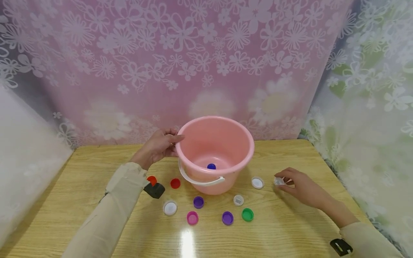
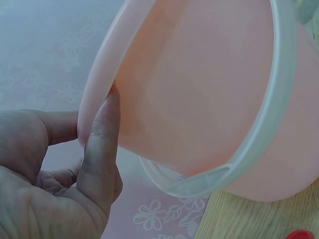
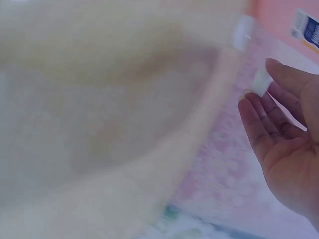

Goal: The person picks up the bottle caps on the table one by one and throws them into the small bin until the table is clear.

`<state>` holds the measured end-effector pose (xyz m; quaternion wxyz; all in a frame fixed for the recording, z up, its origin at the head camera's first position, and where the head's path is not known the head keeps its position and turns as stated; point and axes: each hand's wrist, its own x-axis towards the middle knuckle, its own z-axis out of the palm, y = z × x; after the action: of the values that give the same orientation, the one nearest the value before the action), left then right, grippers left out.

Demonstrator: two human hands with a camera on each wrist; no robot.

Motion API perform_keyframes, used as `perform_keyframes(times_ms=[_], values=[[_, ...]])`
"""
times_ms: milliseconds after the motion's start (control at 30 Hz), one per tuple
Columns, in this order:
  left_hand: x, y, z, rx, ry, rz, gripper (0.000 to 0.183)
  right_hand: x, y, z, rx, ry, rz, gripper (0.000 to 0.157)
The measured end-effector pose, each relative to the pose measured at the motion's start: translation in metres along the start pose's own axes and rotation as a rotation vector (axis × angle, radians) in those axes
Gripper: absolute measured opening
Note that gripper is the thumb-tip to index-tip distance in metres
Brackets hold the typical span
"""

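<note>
A pink bucket (image 1: 211, 136) stands on the wooden table, with a blue cap (image 1: 211, 166) on its floor. My left hand (image 1: 161, 145) grips the bucket's left rim; in the left wrist view, the thumb and fingers pinch the rim (image 2: 99, 69) from both sides. The white bucket handle (image 1: 201, 183) hangs down in front. Right of the bucket, my right hand (image 1: 300, 184) pinches a whitish bottle cap (image 1: 279, 181) between thumb and fingers, just over the table. In the right wrist view, the cap's edge (image 3: 261, 80) shows between the fingertips.
Loose caps lie around the bucket's front: white caps (image 1: 257, 182), purple caps (image 1: 227, 218), a green cap (image 1: 247, 214), a pink cap (image 1: 192, 218) and red caps (image 1: 175, 183). Flowered cloth (image 1: 209, 53) hangs behind the table (image 1: 274, 236). A sleeve blurs much of the right wrist view.
</note>
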<state>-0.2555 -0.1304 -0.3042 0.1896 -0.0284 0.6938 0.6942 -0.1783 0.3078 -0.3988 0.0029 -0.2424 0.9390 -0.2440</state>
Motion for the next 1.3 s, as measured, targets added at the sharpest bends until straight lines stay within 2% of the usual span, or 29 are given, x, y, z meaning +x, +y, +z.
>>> perform_keyframes(times_ms=[133,367,533,733,867,1200,1300], values=[[-0.001,0.0,0.0,-0.005,-0.002,-0.005,0.025,0.012,-0.011,-0.024,-0.029,0.077,-0.058,0.03],[-0.002,0.0,0.0,-0.002,-0.008,0.01,0.026,0.036,-0.034,-0.064,-0.086,0.158,-0.134,0.031],[-0.001,0.0,0.0,0.003,-0.005,0.004,0.026,0.055,-0.05,-0.085,-0.09,0.184,-0.163,0.033],[-0.001,0.001,-0.001,0.018,-0.002,-0.003,0.03,0.083,-0.073,-0.103,-0.036,0.193,-0.204,0.035],[-0.001,0.0,-0.002,0.018,-0.002,-0.005,0.031,0.102,-0.089,-0.099,-0.003,0.167,-0.213,0.035],[0.001,0.0,-0.001,0.013,0.005,-0.004,0.031,0.141,-0.115,-0.066,0.1,0.063,-0.172,0.04],[0.001,0.0,-0.001,0.012,0.002,-0.004,0.031,0.149,-0.12,-0.058,0.116,0.043,-0.191,0.039]])
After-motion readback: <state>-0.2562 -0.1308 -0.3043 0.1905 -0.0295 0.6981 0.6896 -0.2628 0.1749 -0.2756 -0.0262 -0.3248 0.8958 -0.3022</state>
